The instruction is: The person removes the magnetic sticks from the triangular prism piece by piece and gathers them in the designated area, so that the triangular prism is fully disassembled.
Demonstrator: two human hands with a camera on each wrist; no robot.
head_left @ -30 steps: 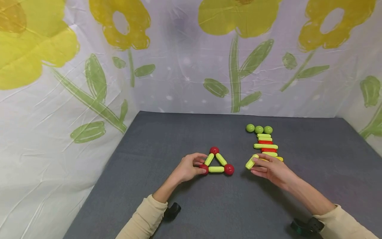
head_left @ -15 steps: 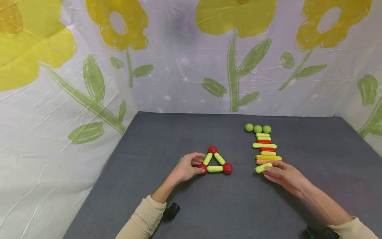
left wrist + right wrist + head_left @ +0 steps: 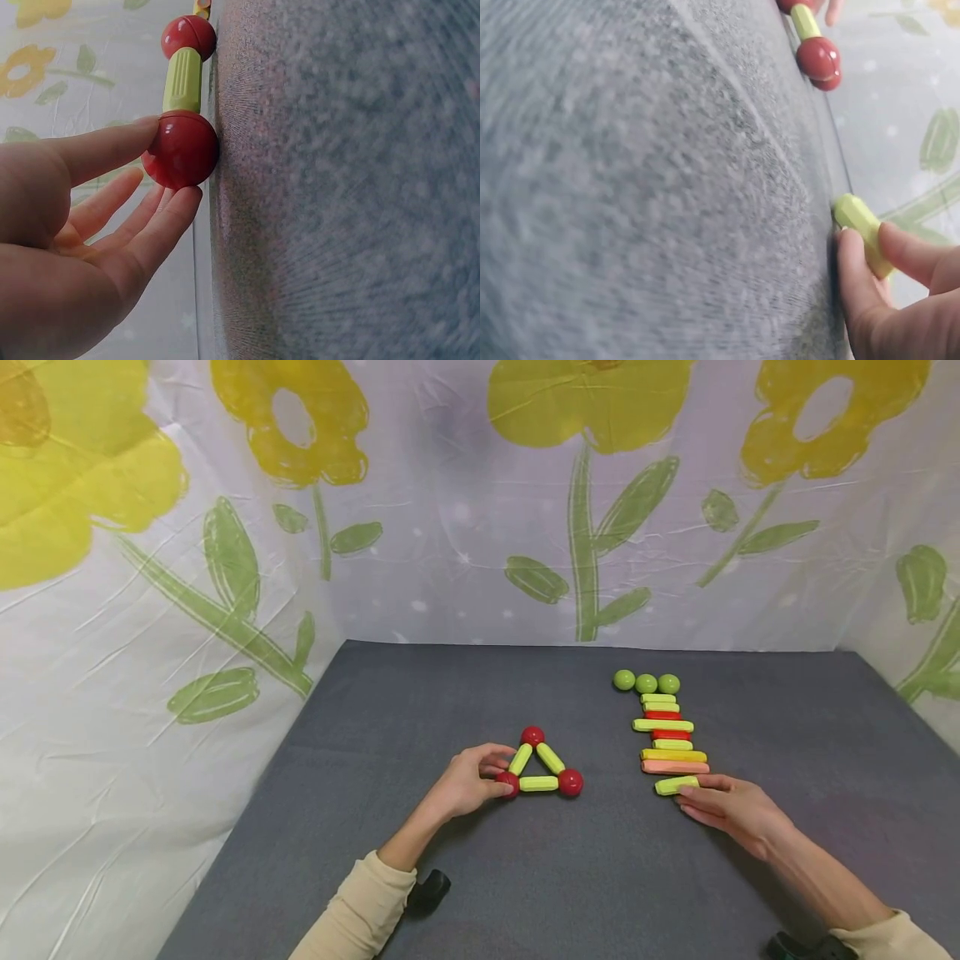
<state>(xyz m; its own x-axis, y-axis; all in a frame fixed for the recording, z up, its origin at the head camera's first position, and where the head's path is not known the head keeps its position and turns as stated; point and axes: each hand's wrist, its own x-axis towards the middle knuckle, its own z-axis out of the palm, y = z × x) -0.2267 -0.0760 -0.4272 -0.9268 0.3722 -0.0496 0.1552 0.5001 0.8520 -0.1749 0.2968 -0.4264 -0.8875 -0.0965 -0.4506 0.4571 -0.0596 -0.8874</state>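
Observation:
A flat triangle of three red balls and three lime rods lies on the grey mat. My left hand pinches its near-left red ball between thumb and fingers. My right hand pinches a loose lime rod by one end, low against the mat, just in front of a row of rods. The row holds lime, red, yellow and orange rods lying side by side.
Three green balls sit in a line at the far end of the rod row. A flower-print cloth hangs behind and along both sides of the mat. Bare mat stretches between my forearms.
My right hand has carried the lime rod from the row's near-left corner to a spot just in front of the row, uncovering the yellow and orange rods. The left hand has stayed on its ball.

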